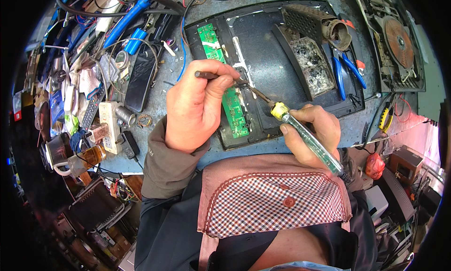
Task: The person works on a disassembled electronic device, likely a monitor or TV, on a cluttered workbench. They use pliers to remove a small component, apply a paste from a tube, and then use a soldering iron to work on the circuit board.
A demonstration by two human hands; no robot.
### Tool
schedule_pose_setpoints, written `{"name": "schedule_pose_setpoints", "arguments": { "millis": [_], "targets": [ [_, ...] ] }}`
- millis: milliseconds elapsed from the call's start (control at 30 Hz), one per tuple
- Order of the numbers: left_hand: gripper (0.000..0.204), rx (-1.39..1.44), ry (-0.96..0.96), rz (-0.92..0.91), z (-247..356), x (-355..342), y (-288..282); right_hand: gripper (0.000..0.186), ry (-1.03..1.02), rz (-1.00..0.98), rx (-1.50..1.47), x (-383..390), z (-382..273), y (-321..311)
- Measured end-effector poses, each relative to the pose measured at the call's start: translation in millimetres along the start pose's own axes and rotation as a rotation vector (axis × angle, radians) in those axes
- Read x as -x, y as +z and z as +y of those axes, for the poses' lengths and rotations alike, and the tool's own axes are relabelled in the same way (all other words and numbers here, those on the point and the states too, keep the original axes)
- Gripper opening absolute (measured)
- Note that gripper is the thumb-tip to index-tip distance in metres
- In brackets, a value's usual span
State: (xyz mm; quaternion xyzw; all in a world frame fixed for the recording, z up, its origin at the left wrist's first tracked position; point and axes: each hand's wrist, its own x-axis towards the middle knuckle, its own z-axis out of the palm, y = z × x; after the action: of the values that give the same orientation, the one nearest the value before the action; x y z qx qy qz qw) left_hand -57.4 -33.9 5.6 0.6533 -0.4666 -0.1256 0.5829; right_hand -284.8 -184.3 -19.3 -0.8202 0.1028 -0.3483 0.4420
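At the centre of the frame, a person's left hand (199, 106) is closed around a thin dark tool (211, 75), its shaft pinched between thumb and fingers and its far end running down toward a green circuit board (233, 109). The right hand (312, 132), at centre right, grips a soldering iron (307, 138) with a clear greenish handle and yellow collar, fingers wrapped shut around it; its metal tip points up and left and meets the other tool just above the board. The board lies along the left edge of a black appliance panel (268, 64) that fills the upper middle of the frame and rests on a worn, stained blue-grey workbench (357, 125).

On the panel's right part sit a dirty perforated metal piece (310, 19) and blue-handled pliers (345, 69). In the upper right corner lies an opened appliance base with a copper coil (398, 38). The upper left of the frame is crowded with tangled cables (117, 17), a blue tube (124, 22), a dark phone (141, 78) lying flat and a white power strip (109, 125); a glass mug (70, 160) stands at the bench's left edge. Below the bench at lower left are stacked dark appliance parts (98, 210), and at lower right, boxes and a red bag (374, 165) on the floor. A checked apron bib (277, 196) fills the lower centre.
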Motion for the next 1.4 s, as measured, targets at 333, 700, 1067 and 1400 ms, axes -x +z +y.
{"name": "schedule_pose_setpoints", "arguments": {
  "millis": [333, 700, 1067, 1400],
  "targets": [
    [0.006, -0.043, -0.022, -0.019, 4, 1, -5, 0.028, -0.004, 0.001, 0.011, 1, 0, 0],
    [0.008, -0.006, -0.007, -0.028, 3, 4, -6, 0.030, 0.000, 0.003, -0.008, 0, 1, 0],
    [0.008, -0.033, -0.006, -0.014, 2, 4, -6, 0.029, -0.011, 0.005, 0.000, -1, 0, 1],
    [0.008, -0.026, -0.013, -0.022, 2, 4, -7, 0.031, 0.006, 0.076, -0.052, 10, 5, 2]
  ]
}}
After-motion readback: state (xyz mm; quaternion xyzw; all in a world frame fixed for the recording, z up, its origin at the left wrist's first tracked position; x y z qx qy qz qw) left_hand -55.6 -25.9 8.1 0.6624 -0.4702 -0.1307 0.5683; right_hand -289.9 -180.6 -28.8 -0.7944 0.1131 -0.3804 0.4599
